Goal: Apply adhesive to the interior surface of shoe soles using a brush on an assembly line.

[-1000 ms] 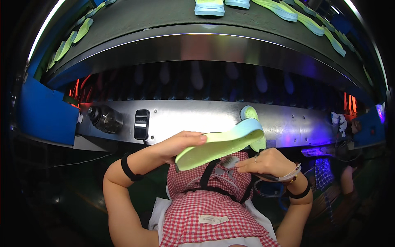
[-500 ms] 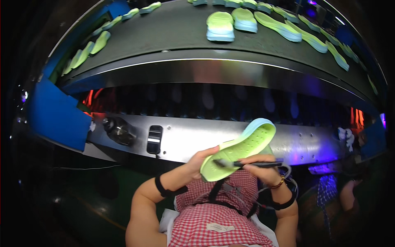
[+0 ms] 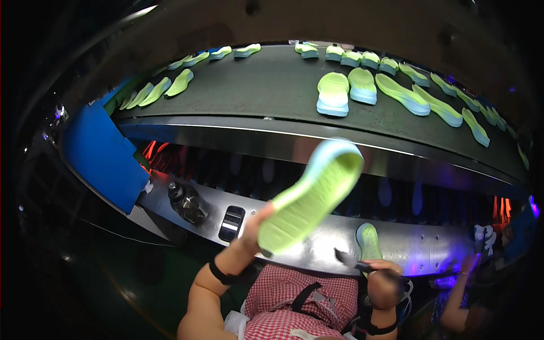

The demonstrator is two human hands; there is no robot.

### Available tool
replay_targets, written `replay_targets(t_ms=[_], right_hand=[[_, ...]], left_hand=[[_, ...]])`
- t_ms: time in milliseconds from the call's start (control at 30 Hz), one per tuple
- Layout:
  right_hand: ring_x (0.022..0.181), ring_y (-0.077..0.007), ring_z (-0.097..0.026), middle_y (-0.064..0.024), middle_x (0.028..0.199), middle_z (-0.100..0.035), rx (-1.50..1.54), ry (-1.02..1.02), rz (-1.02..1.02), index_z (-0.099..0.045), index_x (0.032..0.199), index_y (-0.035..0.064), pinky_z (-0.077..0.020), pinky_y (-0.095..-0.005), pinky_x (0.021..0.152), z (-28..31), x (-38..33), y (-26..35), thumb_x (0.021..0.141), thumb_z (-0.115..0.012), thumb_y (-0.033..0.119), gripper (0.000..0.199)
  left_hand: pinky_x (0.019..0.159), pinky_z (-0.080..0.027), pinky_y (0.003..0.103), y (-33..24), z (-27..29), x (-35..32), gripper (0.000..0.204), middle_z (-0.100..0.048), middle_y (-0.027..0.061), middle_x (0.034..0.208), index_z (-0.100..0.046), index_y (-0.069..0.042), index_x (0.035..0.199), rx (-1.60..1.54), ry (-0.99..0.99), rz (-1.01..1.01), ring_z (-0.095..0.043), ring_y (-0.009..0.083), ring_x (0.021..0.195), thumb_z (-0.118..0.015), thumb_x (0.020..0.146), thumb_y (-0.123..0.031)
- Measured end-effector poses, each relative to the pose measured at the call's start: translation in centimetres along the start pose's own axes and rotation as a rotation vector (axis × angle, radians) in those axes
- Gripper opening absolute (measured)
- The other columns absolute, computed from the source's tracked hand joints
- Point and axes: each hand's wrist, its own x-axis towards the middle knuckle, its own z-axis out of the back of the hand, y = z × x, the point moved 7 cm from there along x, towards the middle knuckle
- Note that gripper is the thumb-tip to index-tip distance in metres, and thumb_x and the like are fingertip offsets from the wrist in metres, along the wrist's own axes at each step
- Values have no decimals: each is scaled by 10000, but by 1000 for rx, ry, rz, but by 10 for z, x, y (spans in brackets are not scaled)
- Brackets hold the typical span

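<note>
My left hand is closed around the near left edge of a green and pale-blue shoe sole. The sole is raised and tilted above the metal ledge, slightly blurred, its far end reaching up before the conveyor's front edge. In my right hand is a brush with a dark tip and dark handle, held low on the right, apart from the raised sole. Just beyond that hand, a second green sole lies on the ledge, its near end partly hidden.
A dark conveyor belt across the back carries several more soles. On the metal ledge stand a dark bottle and a black switch panel. Blue panels flank the left side. Another person's arm shows at right.
My left hand has lifted the sole up and away from the brush. My right hand has drawn the brush down off the sole. The sole on the ledge is now more visible; the whole view has shifted.
</note>
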Motion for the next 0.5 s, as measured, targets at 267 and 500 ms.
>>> replay_targets(t_ms=[267,500], right_hand=[[497,-124,-519,-259,954,-598,165,-195,-123,-569,936,-76,-444,-197,478,42,-13,-42,762,-581,0,191],[796,-199,-614,-211,982,-603,173,-293,-194,-569,959,-73,-505,-259,705,57,-19,-65,707,-613,-82,255]], left_hand=[[1064,-92,515,-170,53,117,653,-131,137,1432,-87,-25,1375,-770,-560,-726,-112,279,1338,-326,864,-353],[928,-356,405,-110,-64,209,433,-502,213,1152,-532,24,1078,1810,-206,-880,-456,353,1089,-571,797,-302]])
